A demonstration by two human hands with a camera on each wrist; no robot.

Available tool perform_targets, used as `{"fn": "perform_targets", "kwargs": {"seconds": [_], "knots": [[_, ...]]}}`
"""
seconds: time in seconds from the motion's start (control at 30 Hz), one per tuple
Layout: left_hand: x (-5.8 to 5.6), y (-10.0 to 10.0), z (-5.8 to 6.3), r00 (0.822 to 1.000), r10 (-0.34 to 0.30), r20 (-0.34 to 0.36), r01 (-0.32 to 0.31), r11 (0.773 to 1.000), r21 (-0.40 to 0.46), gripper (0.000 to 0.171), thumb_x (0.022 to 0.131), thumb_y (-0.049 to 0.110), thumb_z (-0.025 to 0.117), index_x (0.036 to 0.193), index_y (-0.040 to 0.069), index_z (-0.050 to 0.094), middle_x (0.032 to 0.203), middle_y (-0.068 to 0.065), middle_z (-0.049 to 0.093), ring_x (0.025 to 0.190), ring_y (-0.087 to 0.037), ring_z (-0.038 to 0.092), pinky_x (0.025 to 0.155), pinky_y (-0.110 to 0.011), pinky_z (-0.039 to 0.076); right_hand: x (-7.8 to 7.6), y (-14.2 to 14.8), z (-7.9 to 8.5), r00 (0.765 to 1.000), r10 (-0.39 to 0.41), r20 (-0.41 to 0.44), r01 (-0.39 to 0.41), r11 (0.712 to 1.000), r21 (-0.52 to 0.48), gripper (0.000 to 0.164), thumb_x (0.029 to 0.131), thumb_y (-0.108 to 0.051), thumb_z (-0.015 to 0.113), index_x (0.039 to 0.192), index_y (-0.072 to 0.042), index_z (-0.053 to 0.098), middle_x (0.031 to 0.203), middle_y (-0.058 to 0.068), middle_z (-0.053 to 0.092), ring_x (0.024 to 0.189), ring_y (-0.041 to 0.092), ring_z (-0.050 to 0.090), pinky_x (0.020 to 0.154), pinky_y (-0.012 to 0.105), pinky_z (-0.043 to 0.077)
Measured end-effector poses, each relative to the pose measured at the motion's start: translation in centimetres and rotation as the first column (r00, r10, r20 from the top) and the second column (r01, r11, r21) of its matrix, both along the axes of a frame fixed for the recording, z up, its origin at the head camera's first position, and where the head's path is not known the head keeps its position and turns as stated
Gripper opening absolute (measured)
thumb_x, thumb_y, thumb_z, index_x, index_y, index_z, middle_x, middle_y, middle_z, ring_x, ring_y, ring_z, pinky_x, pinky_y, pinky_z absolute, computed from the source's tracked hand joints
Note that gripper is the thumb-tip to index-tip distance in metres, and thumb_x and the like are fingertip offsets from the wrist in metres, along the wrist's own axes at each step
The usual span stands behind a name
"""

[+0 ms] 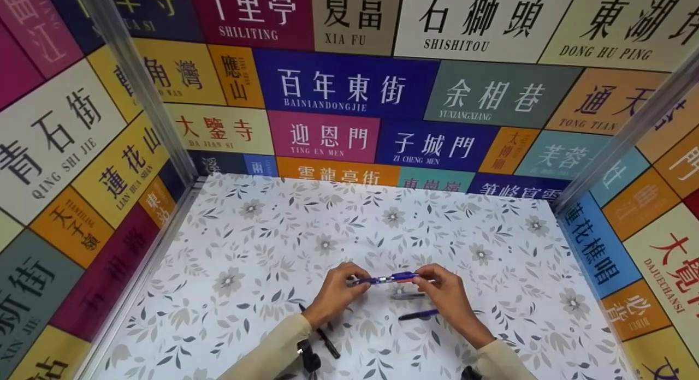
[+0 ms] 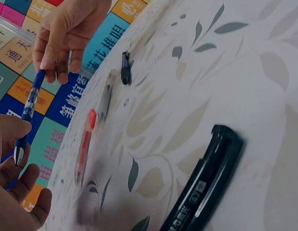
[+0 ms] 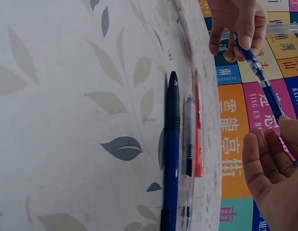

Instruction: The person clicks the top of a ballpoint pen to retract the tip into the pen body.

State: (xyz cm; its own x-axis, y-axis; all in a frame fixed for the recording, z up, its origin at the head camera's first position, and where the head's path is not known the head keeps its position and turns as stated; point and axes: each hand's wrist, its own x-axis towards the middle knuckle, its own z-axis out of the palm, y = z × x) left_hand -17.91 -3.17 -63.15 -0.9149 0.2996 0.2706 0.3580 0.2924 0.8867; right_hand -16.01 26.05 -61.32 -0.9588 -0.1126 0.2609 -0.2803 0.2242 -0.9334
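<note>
A slim blue pen [image 1: 382,279] with a pale printed band is held level above the table between both hands. My left hand [image 1: 337,290] pinches one end between thumb and fingertips. At the other end, my right hand [image 1: 449,299] pinches the pen the same way. In the left wrist view, the pen's silver tip [image 2: 18,156] points out past the left thumb, and the remaining left fingers are spread loosely. The right wrist view shows the right hand [image 3: 276,175] with its palm turned up and several fingers off the pen.
On the flowered tabletop [image 1: 273,232] lie a red-orange pen [image 2: 84,144], a clear grey pen [image 3: 188,139] and a dark blue pen [image 3: 172,144], side by side. A black marker [image 1: 327,342] lies by the left wrist. Panels printed with lettering [image 1: 344,85] enclose the table.
</note>
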Motion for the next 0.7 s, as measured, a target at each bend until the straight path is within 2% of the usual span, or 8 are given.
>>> {"fn": "perform_targets", "kwargs": {"seconds": [0.13,0.33,0.47,0.7], "knots": [[-0.4,-0.1,-0.2,1.000,-0.010,0.023,0.010,1.000,0.015,0.012,0.094,0.007,0.086,0.102,0.016,0.084,0.099,0.005,0.076,0.099,-0.022,0.068,0.092,-0.038,0.056,-0.4,0.0,-0.3,0.999,-0.020,0.025,0.019,0.999,0.029,0.013,0.098,0.000,0.080,0.109,-0.006,0.080,0.103,0.014,0.079,0.089,0.028,0.078,0.077,0.028,0.063],[-1.1,-0.1,-0.2,0.999,-0.011,0.042,0.010,1.000,0.018,0.011,0.095,0.007,0.086,0.103,0.014,0.084,0.099,0.004,0.076,0.101,-0.016,0.067,0.095,-0.041,0.058,-1.0,0.1,-0.7,0.996,-0.044,0.074,0.038,0.996,0.079,0.014,0.099,-0.002,0.079,0.108,-0.012,0.081,0.107,0.010,0.079,0.099,0.029,0.077,0.079,0.023,0.058],[-1.7,-0.3,-0.4,0.998,-0.006,0.066,0.005,1.000,0.017,0.011,0.094,0.009,0.086,0.104,0.014,0.084,0.100,0.004,0.076,0.101,-0.017,0.067,0.095,-0.041,0.057,-1.5,0.0,-1.0,0.996,-0.043,0.075,0.035,0.994,0.100,0.012,0.100,-0.004,0.080,0.109,-0.013,0.081,0.106,0.010,0.079,0.096,0.029,0.075,0.078,0.022,0.056],[-2.6,-0.9,-1.7,0.996,0.019,0.087,-0.021,0.999,0.032,0.010,0.094,0.009,0.087,0.102,0.014,0.085,0.098,0.002,0.077,0.098,-0.022,0.068,0.089,-0.032,0.054,-2.2,-0.4,-1.4,0.993,-0.028,0.117,0.014,0.993,0.121,0.010,0.101,-0.009,0.080,0.109,-0.015,0.081,0.105,0.009,0.079,0.095,0.025,0.073,0.076,0.023,0.056]]}}
